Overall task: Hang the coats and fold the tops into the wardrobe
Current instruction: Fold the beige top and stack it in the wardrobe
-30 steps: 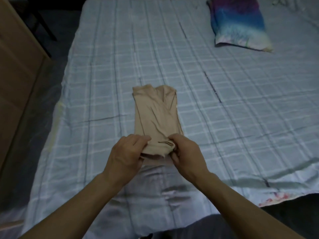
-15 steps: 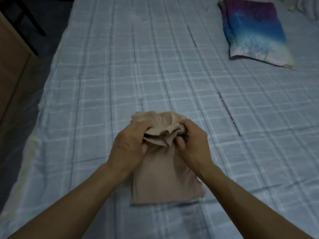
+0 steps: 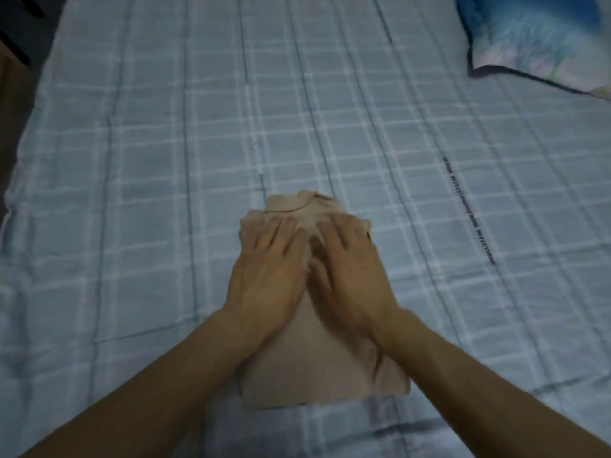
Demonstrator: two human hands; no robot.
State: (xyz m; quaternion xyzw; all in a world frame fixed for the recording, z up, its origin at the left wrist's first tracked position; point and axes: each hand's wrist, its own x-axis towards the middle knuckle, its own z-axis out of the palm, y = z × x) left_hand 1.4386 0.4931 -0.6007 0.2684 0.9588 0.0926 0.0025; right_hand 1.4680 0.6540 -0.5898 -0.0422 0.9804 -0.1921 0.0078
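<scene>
- Left hand (image 3: 267, 276) and right hand (image 3: 348, 276) lie flat, fingers straight, pressing side by side on the beige top (image 3: 317, 365); half a second ago both pinched its bunched edge.
- Top is now folded over, flattened into a compact rectangle on the plaid bedsheet (image 3: 132, 193).
- Blue pillow (image 3: 535, 41) at far right, well apart.

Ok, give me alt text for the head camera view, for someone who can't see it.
Two bare hands, the left hand and the right hand, press flat side by side on a folded beige top lying on a bed with a pale blue checked sheet. A blue and purple pillow lies at the far right corner.
</scene>
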